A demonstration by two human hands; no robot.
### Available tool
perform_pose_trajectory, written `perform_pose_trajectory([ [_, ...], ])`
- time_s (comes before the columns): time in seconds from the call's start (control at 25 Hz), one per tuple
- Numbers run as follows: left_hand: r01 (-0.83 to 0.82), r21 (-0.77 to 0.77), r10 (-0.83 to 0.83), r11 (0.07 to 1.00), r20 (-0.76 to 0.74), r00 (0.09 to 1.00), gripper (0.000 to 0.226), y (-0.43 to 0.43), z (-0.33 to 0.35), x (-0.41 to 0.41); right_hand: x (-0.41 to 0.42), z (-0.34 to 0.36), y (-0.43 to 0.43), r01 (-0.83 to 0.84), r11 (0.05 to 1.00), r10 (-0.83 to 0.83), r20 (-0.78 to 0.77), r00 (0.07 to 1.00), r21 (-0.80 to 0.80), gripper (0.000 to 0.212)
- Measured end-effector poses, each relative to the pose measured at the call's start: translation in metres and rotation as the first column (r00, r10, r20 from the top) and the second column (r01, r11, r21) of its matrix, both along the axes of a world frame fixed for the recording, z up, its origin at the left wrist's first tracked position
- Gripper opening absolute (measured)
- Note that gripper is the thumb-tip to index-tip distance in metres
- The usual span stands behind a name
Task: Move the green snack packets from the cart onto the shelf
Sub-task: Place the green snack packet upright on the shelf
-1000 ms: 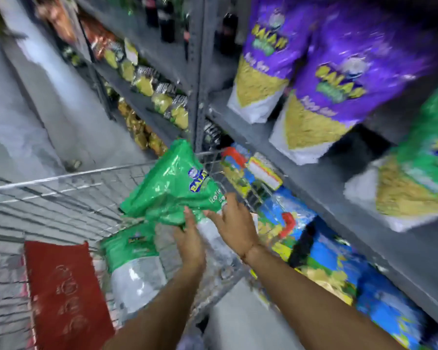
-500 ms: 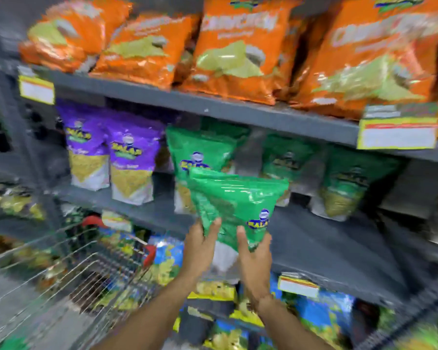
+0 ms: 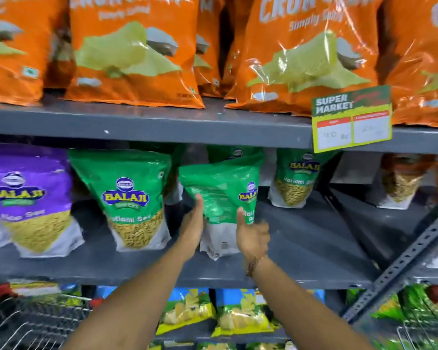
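Note:
A green snack packet (image 3: 221, 195) stands on the grey middle shelf (image 3: 301, 238), its back turned partly toward me. My left hand (image 3: 193, 223) presses its left side and my right hand (image 3: 252, 236) holds its right side. Other green packets stand to its left (image 3: 132, 198), to its right (image 3: 295, 178) and behind it (image 3: 234, 154). The wire cart (image 3: 31, 322) shows at the bottom left corner; what it holds is hidden.
Orange chip bags (image 3: 134, 51) fill the upper shelf, with a price tag (image 3: 352, 122) on its edge. A purple packet (image 3: 28, 198) stands at the left. Blue and yellow bags (image 3: 240, 314) sit on the lower shelf. A slanted metal brace (image 3: 410, 256) crosses at right.
Both hands lifted the green packet out of the cart, carried it up to the middle shelf and stood it between the other green packets. The view swung from the cart to the shelf.

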State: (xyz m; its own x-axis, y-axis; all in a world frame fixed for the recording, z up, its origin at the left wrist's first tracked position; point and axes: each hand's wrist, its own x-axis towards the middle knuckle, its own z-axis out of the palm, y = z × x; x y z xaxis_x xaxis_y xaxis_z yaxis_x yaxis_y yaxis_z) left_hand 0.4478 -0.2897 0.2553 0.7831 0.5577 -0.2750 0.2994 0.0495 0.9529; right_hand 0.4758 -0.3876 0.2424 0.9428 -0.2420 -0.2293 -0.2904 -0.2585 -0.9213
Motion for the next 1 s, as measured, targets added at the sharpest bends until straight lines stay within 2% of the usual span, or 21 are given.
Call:
perform_pose_trajectory([
  [0.04,-0.077,-0.027,0.078,0.997,0.016,0.997,0.083,0.008,-0.009,0.005,-0.005,-0.002,0.009,0.11,0.994,-0.11,-0.096,0.989,-0.004,0.074],
  [0.12,-0.212,-0.189,0.233,0.959,0.099,0.967,0.087,0.02,-0.027,0.019,-0.009,0.002,0.027,0.24,0.963,-0.208,-0.235,0.949,0.12,0.073],
  [0.2,-0.197,-0.379,0.277,0.904,0.169,0.946,0.085,0.023,-0.038,0.032,0.003,0.004,0.031,0.364,0.878,-0.278,-0.287,0.917,0.31,0.068],
  [0.24,-0.141,-0.424,0.249,0.895,0.211,0.945,0.08,0.025,-0.041,0.04,0.011,0.006,0.03,0.395,0.838,-0.305,-0.278,0.911,0.375,0.066],
  [0.28,-0.076,-0.438,0.202,0.896,0.25,0.947,0.073,0.026,-0.043,0.047,0.021,0.005,0.027,0.398,0.796,-0.31,-0.258,0.915,0.456,0.062],
  [0.36,0.043,-0.408,0.087,0.912,0.294,0.952,0.064,0.027,-0.047,0.053,0.04,-0.007,0.016,0.22,0.688,-0.163,-0.148,0.975,0.692,0.048],
  [0.44,-0.031,-0.288,0.101,0.957,0.235,0.967,0.073,0.035,-0.05,0.053,0.05,-0.015,-0.001,0.105,0.597,-0.086,-0.066,0.994,0.795,0.035],
  [0.52,-0.171,-0.162,0.199,0.972,0.179,0.964,0.069,0.044,-0.047,0.052,0.052,-0.021,-0.017,0.165,0.589,-0.175,-0.075,0.982,0.791,0.032],
  [0.56,-0.162,-0.144,0.184,0.976,0.159,0.97,0.067,0.045,-0.046,0.053,0.046,-0.023,-0.02,0.196,0.619,-0.215,-0.076,0.974,0.761,0.033],
  [0.64,0.037,-0.106,-0.029,0.994,0.08,0.996,0.072,0.04,-0.046,0.056,0.03,-0.025,-0.018,0.148,0.698,-0.184,-0.024,0.983,0.701,0.04],
  [0.68,0.14,-0.057,-0.138,0.988,0.039,0.99,0.072,0.035,-0.049,0.054,0.024,-0.024,-0.014,0.074,0.712,-0.111,0.009,0.994,0.699,0.046],
  [0.72,0.18,-0.003,-0.18,0.984,-0.004,0.984,0.067,0.029,-0.049,0.05,0.022,-0.024,-0.011,0.01,0.709,-0.039,0.025,0.999,0.705,0.051],
  [0.84,0.115,0.108,-0.115,0.987,-0.008,0.993,0.056,0.01,-0.047,0.029,0.021,-0.01,-0.018,-0.095,0.707,0.108,0.025,0.994,0.701,0.053],
  [0.92,0.074,0.12,-0.076,0.99,0.005,0.997,0.047,-0.001,-0.041,0.02,0.025,-0.006,-0.026,-0.124,0.744,0.128,0.043,0.991,0.657,0.05],
  [1.0,0.023,0.165,-0.023,0.986,-0.002,1.0,0.049,-0.004,-0.037,0.011,0.02,-0.01,-0.024,-0.115,0.753,0.113,0.044,0.993,0.648,0.046],
])
